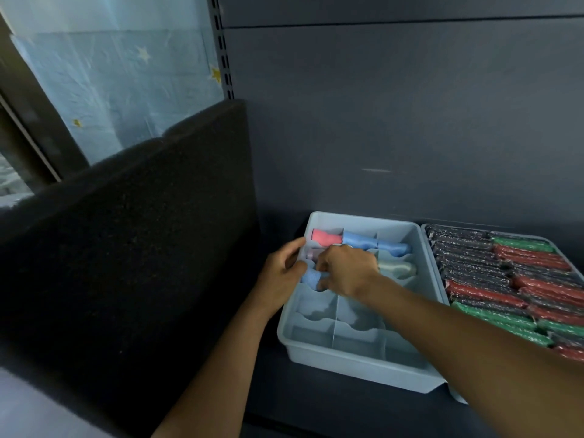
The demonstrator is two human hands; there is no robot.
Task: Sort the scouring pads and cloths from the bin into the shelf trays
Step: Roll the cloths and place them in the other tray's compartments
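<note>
One foam panel (126,248): dark, coarse, open-pored slab; stood on edge at the left of the shelf, probably as a side divider.
Shelf (316,409): grey, smooth and hard; carried both trays side by side, touching.
Pad tray (459,397): pale plastic, on the right; scouring pads (505,279) in glossy film, black, red and green, packed on edge in tight rows, likely to save room.
Divided tray (357,366): pale blue rigid plastic with wavy-topped partitions; near cells unfilled.
Rolled cloths (360,240): soft pink, blue and white cylinders, one per far cell, so that no roll could unwind.
Blue cloth roll (311,278): fleecy; half seated in a left-column cell, mid-tray.
Right hand (347,270): fingertips pinched the roll from above.
Left hand (281,273): fingers curled round the roll's outer end at the tray wall, seemingly steadying it.
</note>
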